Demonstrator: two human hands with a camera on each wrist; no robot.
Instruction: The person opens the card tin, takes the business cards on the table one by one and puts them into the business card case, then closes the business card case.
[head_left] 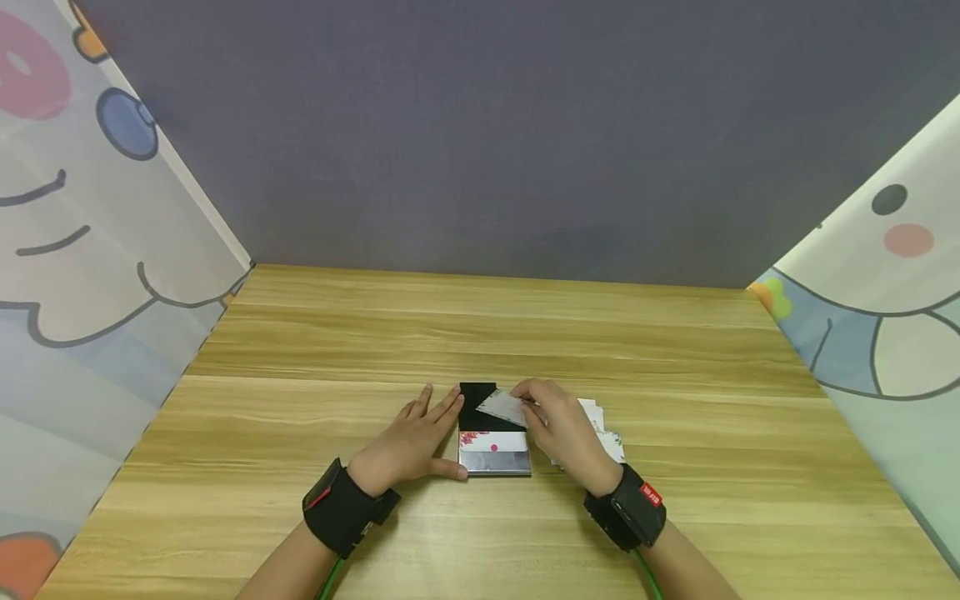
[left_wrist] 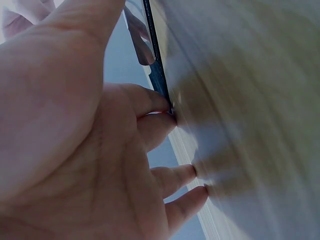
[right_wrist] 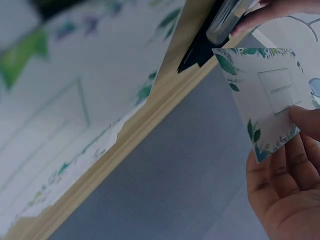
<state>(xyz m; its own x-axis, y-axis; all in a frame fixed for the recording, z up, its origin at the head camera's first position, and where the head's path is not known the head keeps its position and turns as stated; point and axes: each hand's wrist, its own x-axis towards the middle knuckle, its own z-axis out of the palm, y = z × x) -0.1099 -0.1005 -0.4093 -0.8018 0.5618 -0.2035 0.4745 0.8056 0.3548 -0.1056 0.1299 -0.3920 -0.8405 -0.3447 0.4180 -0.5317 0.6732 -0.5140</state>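
Observation:
A flat card case (head_left: 471, 418) lies unfolded on the table, black inside at the far half and shiny silver at the near edge. A white card with pink flowers (head_left: 495, 441) sits in its near half. My left hand (head_left: 408, 446) rests at the case's left side, fingers spread, with index finger and thumb touching its edge. In my right hand (head_left: 566, 429) a white card with a green leaf border (right_wrist: 240, 95) is pinched between thumb and fingers, tilted above the black half. The left wrist view shows the left fingertips against the case (left_wrist: 159, 80).
Several loose leaf-bordered cards (head_left: 611, 443) lie in an overlapping pile beneath and right of the right hand. The wooden table (head_left: 465, 333) ends at a dark grey panel (head_left: 480, 142) behind. Cartoon-printed sheets (head_left: 82, 250) flank it on both sides.

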